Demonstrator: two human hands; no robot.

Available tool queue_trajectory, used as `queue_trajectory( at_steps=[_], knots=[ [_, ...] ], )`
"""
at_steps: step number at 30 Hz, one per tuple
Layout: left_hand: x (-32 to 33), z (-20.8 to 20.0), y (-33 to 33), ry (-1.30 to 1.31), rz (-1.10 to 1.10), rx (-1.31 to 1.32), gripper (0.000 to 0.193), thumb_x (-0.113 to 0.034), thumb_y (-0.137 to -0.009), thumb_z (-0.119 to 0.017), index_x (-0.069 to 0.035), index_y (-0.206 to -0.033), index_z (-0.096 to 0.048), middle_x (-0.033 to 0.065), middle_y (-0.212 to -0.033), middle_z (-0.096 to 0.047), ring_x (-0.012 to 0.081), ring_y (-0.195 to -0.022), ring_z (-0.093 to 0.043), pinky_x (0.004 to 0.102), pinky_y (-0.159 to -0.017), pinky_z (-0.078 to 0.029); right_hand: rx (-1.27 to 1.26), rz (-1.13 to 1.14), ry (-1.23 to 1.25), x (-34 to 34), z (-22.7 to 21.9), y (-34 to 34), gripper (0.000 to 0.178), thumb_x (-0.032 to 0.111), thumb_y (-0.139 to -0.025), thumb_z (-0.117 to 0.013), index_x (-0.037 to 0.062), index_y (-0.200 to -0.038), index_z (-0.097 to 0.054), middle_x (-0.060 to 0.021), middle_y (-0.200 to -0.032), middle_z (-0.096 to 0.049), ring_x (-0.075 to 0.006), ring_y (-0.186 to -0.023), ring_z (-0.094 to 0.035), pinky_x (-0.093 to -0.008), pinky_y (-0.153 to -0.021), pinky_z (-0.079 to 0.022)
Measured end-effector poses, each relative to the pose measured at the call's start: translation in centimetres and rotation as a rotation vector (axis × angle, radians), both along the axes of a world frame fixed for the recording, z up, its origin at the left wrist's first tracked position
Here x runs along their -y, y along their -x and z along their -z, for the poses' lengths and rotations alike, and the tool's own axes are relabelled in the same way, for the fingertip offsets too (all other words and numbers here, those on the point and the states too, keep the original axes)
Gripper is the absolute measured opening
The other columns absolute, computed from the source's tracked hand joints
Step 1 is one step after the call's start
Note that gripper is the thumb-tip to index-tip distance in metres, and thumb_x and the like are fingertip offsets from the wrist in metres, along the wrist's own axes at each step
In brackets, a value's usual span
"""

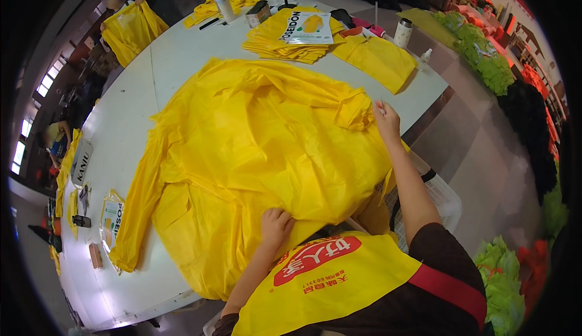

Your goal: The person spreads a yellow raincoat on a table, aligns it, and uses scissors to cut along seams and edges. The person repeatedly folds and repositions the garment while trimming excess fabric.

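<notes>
A large yellow raincoat (pixel 260 136) of thin, crinkled material lies spread over the white table and hangs past its near edge. Its long sleeve (pixel 136 215) stretches down on the left. My left hand (pixel 277 226) is closed on the coat's near edge, fingers curled into the material. At the right, my right hand (pixel 386 119) is closed in a pinch beside the bunched end of the other sleeve (pixel 356 110); the small bit between its fingers is hard to make out, but seems to be the coat's material.
Folded yellow coats (pixel 285 39) with a printed packet (pixel 309 27) lie at the table's (pixel 115 136) far side, near a flask (pixel 402 33) and a spray bottle (pixel 226 7). Another packet (pixel 111 221) and scissors (pixel 84 195) lie left. Across the table a person holds up yellow material (pixel 133 30). A white basket (pixel 445 199) stands right.
</notes>
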State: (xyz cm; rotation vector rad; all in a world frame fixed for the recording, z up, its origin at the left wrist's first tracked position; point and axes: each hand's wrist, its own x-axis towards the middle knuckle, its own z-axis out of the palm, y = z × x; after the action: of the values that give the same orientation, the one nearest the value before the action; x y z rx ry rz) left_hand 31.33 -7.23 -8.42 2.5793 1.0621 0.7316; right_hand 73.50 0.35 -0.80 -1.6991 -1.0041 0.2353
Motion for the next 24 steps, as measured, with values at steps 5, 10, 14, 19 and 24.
queue_trajectory(
  at_steps=[5,10,14,19,24],
  knots=[
    [2.0,-2.2,2.2,0.018,-0.142,-0.097,0.014,-0.012,-0.065,-0.069,-0.008,-0.072,-0.057,0.0072,-0.074,-0.055,0.0286,-0.076,-0.052,0.0386,-0.069,-0.042,-0.080,-0.300,0.133,-5.4,2.0,-5.9,0.050,0.015,-0.077,-0.064,-0.0055,-0.121,-0.049,-0.0165,-0.120,-0.055,-0.0199,-0.113,-0.051,-0.0280,-0.096,-0.038],
    [7.3,-2.7,11.1,0.069,-0.510,-0.412,0.008,-0.014,-0.065,-0.066,-0.009,-0.066,-0.060,0.0097,-0.076,-0.058,0.0304,-0.075,-0.053,0.0410,-0.066,-0.043,-0.185,-0.617,0.262,-8.7,6.1,-5.8,0.054,0.008,-0.071,-0.059,0.0004,-0.123,-0.046,-0.0083,-0.099,-0.059,-0.0180,-0.091,-0.055,-0.0260,-0.079,-0.043],
    [9.4,-5.7,16.0,0.669,-0.885,-0.736,0.020,-0.022,-0.071,-0.057,-0.006,-0.081,-0.064,0.0126,-0.092,-0.062,0.0337,-0.088,-0.057,0.0418,-0.075,-0.046,0.078,-0.713,0.350,-6.2,2.6,-0.1,0.029,0.011,-0.066,-0.061,-0.0006,-0.092,-0.057,-0.0010,-0.069,-0.049,-0.0120,-0.065,-0.046,-0.0265,-0.059,-0.041],
    [1.9,-13.1,3.6,0.509,-0.576,0.317,0.050,-0.020,-0.076,-0.069,-0.003,-0.120,-0.052,0.0135,-0.116,-0.056,0.0277,-0.111,-0.051,0.0356,-0.091,-0.042,-0.212,-0.918,0.154,-1.1,-3.9,10.1,0.027,0.018,-0.068,-0.069,0.0013,-0.087,-0.057,0.0029,-0.067,-0.047,-0.0067,-0.062,-0.042,-0.0243,-0.055,-0.039],
    [-2.4,-15.9,-6.1,0.651,-0.194,0.795,0.037,-0.018,-0.081,-0.066,-0.002,-0.112,-0.052,0.0081,-0.102,-0.061,0.0148,-0.093,-0.057,0.0277,-0.082,-0.045,-0.403,-1.069,0.068,2.8,-10.5,18.9,0.024,0.012,-0.071,-0.073,0.0026,-0.089,-0.059,0.0056,-0.067,-0.047,-0.0020,-0.057,-0.038,-0.0178,-0.050,-0.032]
  ],
)
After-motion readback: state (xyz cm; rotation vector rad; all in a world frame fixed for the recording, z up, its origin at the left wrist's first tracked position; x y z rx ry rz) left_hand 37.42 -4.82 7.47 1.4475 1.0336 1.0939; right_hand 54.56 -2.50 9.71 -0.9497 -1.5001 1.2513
